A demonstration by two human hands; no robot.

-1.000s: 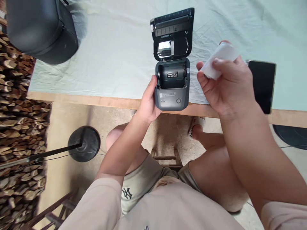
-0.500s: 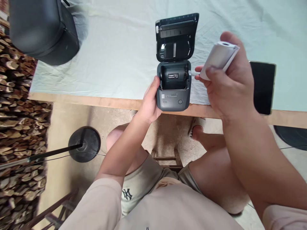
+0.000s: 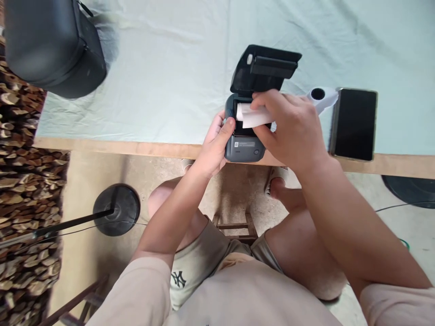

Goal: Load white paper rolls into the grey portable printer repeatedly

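A small dark label printer (image 3: pixel 247 151) is tilted up at the table's front edge with its lid (image 3: pixel 261 68) raised. My left hand (image 3: pixel 215 140) grips it from the left side, the thumb on the rim of the paper bay. My right hand (image 3: pixel 294 124) pinches a white paper roll (image 3: pixel 253 117) by its right part, over and partly inside the bay. Fingers hide that end of the roll, so how deep it sits cannot be told. Just beyond my right knuckles shows a white object with a dark round hole (image 3: pixel 322 99), partly hidden.
A black-screened phone (image 3: pixel 355 124) lies right of my right hand. A black case (image 3: pixel 56 50) stands at the back left on the pale cloth (image 3: pixel 170 68). The wooden table edge (image 3: pixel 136 147) runs in front. Below are a round stand base (image 3: pixel 116 209) and stacked firewood (image 3: pixel 27 217).
My right hand has moved left with the paper roll, from beside the printer to its bay. The raised lid appears more tilted, and the view has shifted slightly.
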